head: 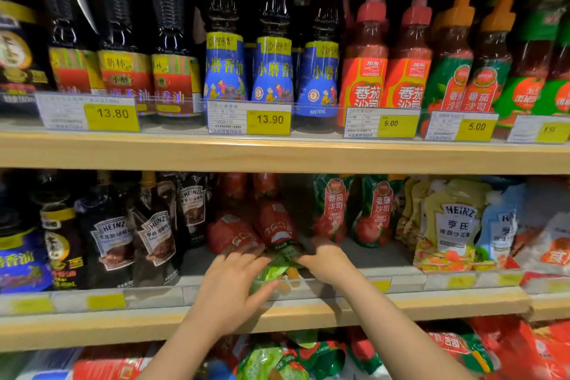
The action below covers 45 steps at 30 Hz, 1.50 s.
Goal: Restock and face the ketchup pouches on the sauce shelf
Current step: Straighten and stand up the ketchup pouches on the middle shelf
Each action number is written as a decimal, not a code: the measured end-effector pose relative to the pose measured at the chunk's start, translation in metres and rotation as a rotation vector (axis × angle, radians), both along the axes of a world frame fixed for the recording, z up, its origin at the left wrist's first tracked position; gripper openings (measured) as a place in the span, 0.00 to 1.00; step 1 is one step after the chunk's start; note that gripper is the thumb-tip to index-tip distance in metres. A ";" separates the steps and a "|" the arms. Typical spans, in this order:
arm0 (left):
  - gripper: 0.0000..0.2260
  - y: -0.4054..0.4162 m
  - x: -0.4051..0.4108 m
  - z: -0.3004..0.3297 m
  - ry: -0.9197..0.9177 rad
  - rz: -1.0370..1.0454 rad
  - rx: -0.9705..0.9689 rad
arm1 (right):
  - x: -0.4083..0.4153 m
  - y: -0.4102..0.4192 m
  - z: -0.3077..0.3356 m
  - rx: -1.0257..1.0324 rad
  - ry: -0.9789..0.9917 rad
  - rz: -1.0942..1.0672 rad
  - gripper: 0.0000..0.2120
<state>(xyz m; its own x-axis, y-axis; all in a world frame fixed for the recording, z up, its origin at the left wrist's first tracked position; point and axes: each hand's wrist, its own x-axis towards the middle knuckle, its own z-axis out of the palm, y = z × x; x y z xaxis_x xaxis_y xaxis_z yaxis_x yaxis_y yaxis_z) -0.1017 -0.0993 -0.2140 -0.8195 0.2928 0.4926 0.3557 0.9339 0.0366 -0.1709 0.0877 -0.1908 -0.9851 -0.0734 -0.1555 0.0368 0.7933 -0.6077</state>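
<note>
Both hands, left hand (234, 281) and right hand (325, 261), pinch a green ketchup pouch (279, 268) at the front lip of the sauce shelf (431, 302), likely to stand it facing out before the red pouches (277, 225); green pouches (333, 210) stand just right.

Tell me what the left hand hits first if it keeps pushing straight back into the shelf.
Probably the red pouches slumped just behind the left hand, which holds a green pouch with the right hand. Depth is unclear, so this is a guess.
</note>
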 end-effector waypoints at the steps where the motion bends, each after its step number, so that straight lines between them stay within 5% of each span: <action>1: 0.23 -0.004 0.001 -0.001 0.006 -0.011 0.002 | -0.003 -0.006 0.002 0.035 -0.030 -0.023 0.22; 5: 0.22 -0.012 0.000 -0.001 -0.068 -0.037 0.024 | -0.012 -0.021 0.005 0.062 -0.130 -0.082 0.17; 11: 0.21 -0.011 -0.002 -0.005 -0.047 -0.023 0.053 | -0.006 0.000 0.017 -0.656 -0.275 -0.245 0.16; 21: 0.30 0.024 -0.015 0.019 -0.101 -0.016 0.382 | 0.033 0.024 0.062 -1.105 -0.285 -0.241 0.03; 28: 0.07 0.048 -0.020 0.022 0.013 -0.189 0.667 | 0.034 0.034 0.069 -1.376 -0.247 -0.149 0.09; 31: 0.08 0.045 -0.028 0.030 0.040 -0.175 0.743 | 0.030 0.034 0.061 -1.246 -0.071 -0.110 0.07; 35: 0.08 0.053 -0.041 0.041 -0.062 -0.234 0.836 | 0.028 0.038 0.030 -0.599 0.109 -0.031 0.18; 38: 0.08 0.057 -0.046 0.038 -0.191 -0.156 0.853 | 0.025 0.037 0.014 -0.363 0.172 -0.096 0.19; 41: 0.18 0.049 -0.048 0.023 -0.502 0.019 0.508 | 0.022 0.030 0.010 -0.295 0.231 -0.102 0.11; 45: 0.13 0.034 -0.041 0.018 -0.520 0.112 0.290 | 0.019 0.015 0.007 -0.210 0.311 -0.095 0.11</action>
